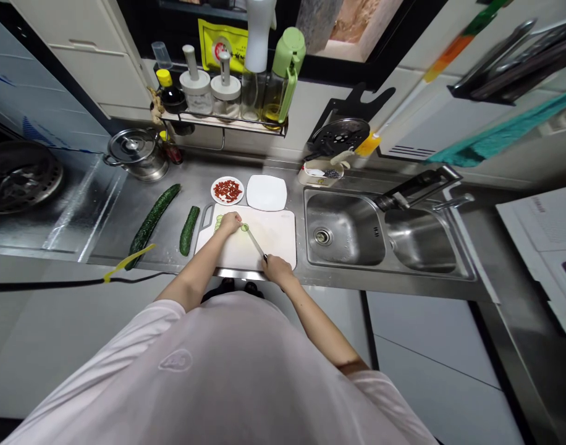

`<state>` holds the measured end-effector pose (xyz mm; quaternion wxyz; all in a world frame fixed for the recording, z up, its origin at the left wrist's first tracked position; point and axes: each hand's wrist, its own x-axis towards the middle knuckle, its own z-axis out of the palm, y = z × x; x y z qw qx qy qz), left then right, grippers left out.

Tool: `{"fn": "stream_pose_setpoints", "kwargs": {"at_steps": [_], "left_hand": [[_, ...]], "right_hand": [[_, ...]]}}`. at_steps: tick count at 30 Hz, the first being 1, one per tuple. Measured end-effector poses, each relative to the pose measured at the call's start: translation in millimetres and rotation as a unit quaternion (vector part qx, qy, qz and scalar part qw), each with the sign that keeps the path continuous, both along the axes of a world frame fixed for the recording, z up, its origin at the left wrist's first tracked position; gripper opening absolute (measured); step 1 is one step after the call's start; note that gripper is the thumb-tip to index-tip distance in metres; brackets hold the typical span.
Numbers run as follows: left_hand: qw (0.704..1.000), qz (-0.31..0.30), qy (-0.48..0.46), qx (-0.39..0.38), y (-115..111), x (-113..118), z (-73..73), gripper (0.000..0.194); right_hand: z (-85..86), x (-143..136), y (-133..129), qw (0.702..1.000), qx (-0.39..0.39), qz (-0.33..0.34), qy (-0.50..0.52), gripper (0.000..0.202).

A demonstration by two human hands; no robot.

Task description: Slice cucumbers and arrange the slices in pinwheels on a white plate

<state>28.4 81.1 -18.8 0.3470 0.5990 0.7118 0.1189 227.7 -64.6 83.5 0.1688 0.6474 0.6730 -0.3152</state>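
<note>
On the white cutting board (278,238), my right hand (278,271) is wrapped round the dark handle of a knife (256,243). Its blade points away and to the left. A thin green-rimmed cucumber slice (244,228) sits at the blade's tip. My left hand (230,223) has its fingers pinched together at the edge of that slice. More cucumber slices (218,221) lie on the board left of this hand, partly covered by it. Beside the board on the left are a shorter cucumber piece (189,231) and a long whole cucumber (154,217).
Behind the board stand a plate of chopped red pieces (227,190) and a white square plate (266,193). A double sink (345,228) is to the right. A lidded pot (137,153) stands back left. A rack (227,123) of bottles and jars hangs above.
</note>
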Motion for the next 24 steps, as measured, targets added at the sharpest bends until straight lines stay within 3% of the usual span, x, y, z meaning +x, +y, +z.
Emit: {"fn": "stream_pose_setpoints", "kwargs": {"at_steps": [14,24], "left_hand": [[0.999,-0.032,0.014,0.031,-7.6,2.9,8.9,0.013],[0.992,-0.041,0.033,0.111,-35.3,7.2,0.5,0.032]], "right_hand": [[-5.9,0.7,-2.4,1.0,0.002,-0.01,0.005,0.041],[-6.3,6.1,-17.1,1.0,0.008,-0.016,-0.007,0.042]]}}
